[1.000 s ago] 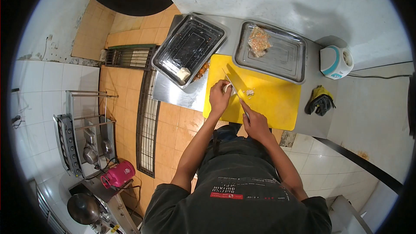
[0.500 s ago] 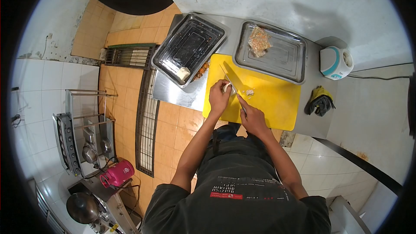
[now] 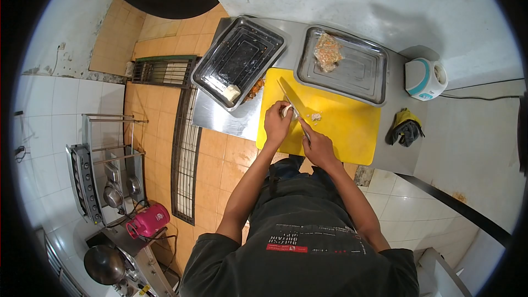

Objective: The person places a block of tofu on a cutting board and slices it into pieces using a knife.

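My left hand (image 3: 278,121) is closed on a small white piece of food (image 3: 286,111), its fingertips bent over it above the yellow cutting board (image 3: 346,132). My right hand (image 3: 319,146) grips a knife (image 3: 291,95) by the handle. The blade points up and left, lying right beside the left fingertips and the white piece. Just right of the blade, some small chopped white bits (image 3: 315,117) lie on the board. What exactly the white food is, I cannot make out, as the fingers cover much of it.
Behind the board stands a metal tray (image 3: 371,58) with a bag of orange-and-white food (image 3: 328,52). A second tray (image 3: 240,58), at left, holds a pale block (image 3: 231,92). Brown pieces (image 3: 254,89) lie beside it. At right are a white-and-teal appliance (image 3: 425,79) and a black-and-yellow cloth (image 3: 406,128).
The knife has turned slightly, and more of its blade's flat side shows. My right hand has shifted a little to the left and down. My left hand stays in nearly the same place.
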Available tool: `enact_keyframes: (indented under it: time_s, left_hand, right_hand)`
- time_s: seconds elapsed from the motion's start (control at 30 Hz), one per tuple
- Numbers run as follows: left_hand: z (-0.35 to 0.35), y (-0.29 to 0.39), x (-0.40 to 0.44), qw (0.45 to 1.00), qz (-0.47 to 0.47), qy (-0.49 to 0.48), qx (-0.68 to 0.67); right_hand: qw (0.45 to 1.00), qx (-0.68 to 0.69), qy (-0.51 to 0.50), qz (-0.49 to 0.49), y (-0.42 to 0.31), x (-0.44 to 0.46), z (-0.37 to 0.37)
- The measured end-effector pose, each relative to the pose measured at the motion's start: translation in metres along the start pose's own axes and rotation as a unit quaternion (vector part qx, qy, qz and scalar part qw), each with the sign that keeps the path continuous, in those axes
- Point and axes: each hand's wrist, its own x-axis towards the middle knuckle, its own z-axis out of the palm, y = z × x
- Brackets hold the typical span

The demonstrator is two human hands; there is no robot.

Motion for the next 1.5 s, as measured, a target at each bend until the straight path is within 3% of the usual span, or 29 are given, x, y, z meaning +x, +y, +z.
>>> enact_keyframes:
  time_s: [0.67,0.77,0.87,0.93,1.07,1.13,1.5]
  left_hand:
    - [-0.007,0.003,-0.005,1.0,-0.003,-0.021,-0.005]
    - [-0.012,0.002,-0.006,0.998,0.034,-0.04,0.022]
    - [-0.018,-0.004,-0.005,0.995,0.017,-0.082,-0.047]
    - [-0.022,-0.007,-0.005,0.99,0.065,-0.102,-0.079]
    - [-0.013,-0.022,-0.007,0.99,0.068,-0.092,-0.088]
    - [-0.016,-0.014,-0.009,0.992,0.113,-0.048,0.027]
    - [-0.018,-0.006,-0.009,0.992,0.106,-0.052,0.043]
  right_hand:
    - [0.999,-0.038,0.017,-0.01,0.012,0.005,0.013]
    - [0.999,-0.049,0.019,-0.006,0.014,0.004,0.014]
    - [0.999,-0.052,0.016,-0.001,0.013,0.004,0.013]
    - [0.999,-0.051,0.011,0.003,0.011,0.004,0.011]
    - [0.998,-0.059,0.013,0.01,0.008,0.0,0.009]
    - [0.998,-0.061,0.017,0.012,0.008,-0.002,0.009]
    - [0.998,-0.061,0.008,0.019,0.022,-0.038,0.007]
